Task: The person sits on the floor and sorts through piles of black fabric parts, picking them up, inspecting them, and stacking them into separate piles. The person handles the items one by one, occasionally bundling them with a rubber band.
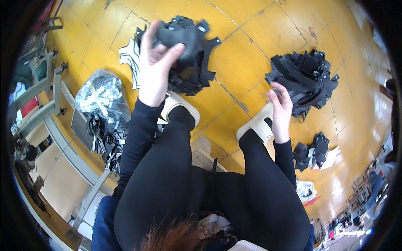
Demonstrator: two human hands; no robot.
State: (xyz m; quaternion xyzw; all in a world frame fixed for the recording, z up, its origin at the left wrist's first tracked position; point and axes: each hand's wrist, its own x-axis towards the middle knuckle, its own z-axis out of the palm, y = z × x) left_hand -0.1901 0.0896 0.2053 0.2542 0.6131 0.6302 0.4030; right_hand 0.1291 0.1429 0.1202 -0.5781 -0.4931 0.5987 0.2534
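At the upper left, my left hand (155, 69) is over a tall pile of black cut pieces (190, 79). Its thumb and fingers are around a dark, slightly blurred black piece (178, 35) at the top of the pile; the grip is partly hidden. White pieces with black edging (133, 56) stick out beside that pile. My right hand (281, 108) hangs above my right shoe, thumb and fingers loosely curved and apart, with nothing visible between them. Just past its fingertips lies a second heap of black pieces (303, 81) on the floor.
A clear plastic bag with white contents (102, 98) is at the left, by black and white strips (111, 144). Metal framing (63, 138) runs along the left side. A smaller black bundle (320, 148) and a white plastic bag (305, 190) lie at the right on the yellow floor (234, 50).
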